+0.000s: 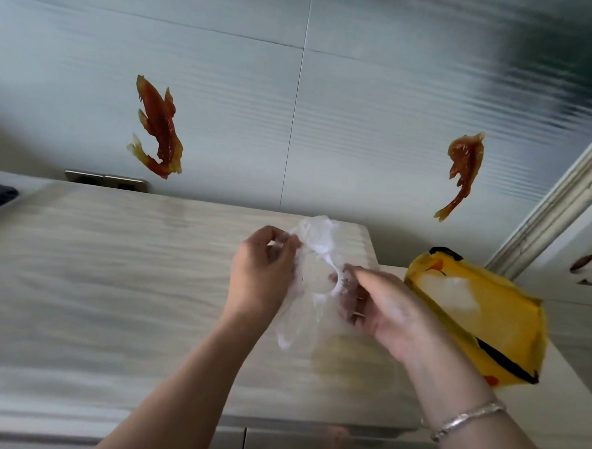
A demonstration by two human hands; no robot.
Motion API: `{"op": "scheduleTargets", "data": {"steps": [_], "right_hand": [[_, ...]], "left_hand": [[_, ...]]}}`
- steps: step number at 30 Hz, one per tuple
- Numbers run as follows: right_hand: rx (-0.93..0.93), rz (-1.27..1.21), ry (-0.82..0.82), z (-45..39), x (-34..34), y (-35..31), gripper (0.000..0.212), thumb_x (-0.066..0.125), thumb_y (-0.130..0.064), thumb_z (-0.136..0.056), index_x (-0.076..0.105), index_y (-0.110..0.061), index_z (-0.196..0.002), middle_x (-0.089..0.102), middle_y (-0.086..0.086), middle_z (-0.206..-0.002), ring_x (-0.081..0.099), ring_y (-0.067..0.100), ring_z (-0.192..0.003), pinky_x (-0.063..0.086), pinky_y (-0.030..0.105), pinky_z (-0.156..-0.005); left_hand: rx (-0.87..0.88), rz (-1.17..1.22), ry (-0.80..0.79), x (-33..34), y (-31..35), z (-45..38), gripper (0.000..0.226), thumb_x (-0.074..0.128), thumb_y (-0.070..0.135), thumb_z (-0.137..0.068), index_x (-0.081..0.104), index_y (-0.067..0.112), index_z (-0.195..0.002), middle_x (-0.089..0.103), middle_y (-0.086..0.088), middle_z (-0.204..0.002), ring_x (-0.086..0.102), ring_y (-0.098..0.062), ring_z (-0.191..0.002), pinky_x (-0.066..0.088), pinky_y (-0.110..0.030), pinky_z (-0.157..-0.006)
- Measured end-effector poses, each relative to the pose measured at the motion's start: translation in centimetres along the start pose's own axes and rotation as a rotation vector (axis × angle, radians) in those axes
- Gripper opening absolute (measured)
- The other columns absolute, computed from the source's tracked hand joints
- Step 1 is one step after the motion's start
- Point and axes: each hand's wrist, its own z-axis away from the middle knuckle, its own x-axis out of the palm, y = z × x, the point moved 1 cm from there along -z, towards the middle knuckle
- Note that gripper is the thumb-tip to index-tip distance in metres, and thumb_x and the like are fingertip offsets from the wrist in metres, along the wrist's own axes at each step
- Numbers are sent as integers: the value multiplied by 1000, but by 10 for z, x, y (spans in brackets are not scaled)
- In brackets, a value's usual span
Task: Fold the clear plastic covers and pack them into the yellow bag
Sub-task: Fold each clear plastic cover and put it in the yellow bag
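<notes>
Our left hand (pixel 263 267) and right hand (pixel 383 306) both pinched the clear plastic cover (pixel 304 293) above the worktop (pixel 113 283); yellow bag (pixel 481 320) sat just right; we figured that slippery film could spring open mid-fold.

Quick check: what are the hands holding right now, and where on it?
Both grip one clear plastic cover above the table: left hand pinches its upper left edge, right hand its right side. Yellow bag lies untouched.
</notes>
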Motion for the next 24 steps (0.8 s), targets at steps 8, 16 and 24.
{"op": "scheduleTargets", "data": {"steps": [8,16,24], "right_hand": [[-283,57,395,-15,-16,10,11,57,-13,-95,58,-5,-88,46,0,-47,38,14,-43,38,28,-48],[-604,1063,378,-16,-14,25,19,60,-14,-86,49,-20,-100,53,-3,-101,54,16,-94,48,31,-75],[-634,1217,-214,-15,-12,29,56,52,-1,-79,47,-37,-121,42,-19,-130,38,1,-126,36,19,-104]], "left_hand": [[-16,-265,97,-14,-18,-6,19,48,23,-96,59,13,-83,61,-1,-57,58,-19,-44,50,-32,-43],[157,-861,84,-22,-34,-10,33,54,30,-94,46,16,-123,45,-3,-123,41,-29,-112,36,-36,-91],[287,-750,-293,-30,-35,8,28,69,36,-83,47,21,-93,46,8,-95,50,-15,-90,44,-28,-79]]}}
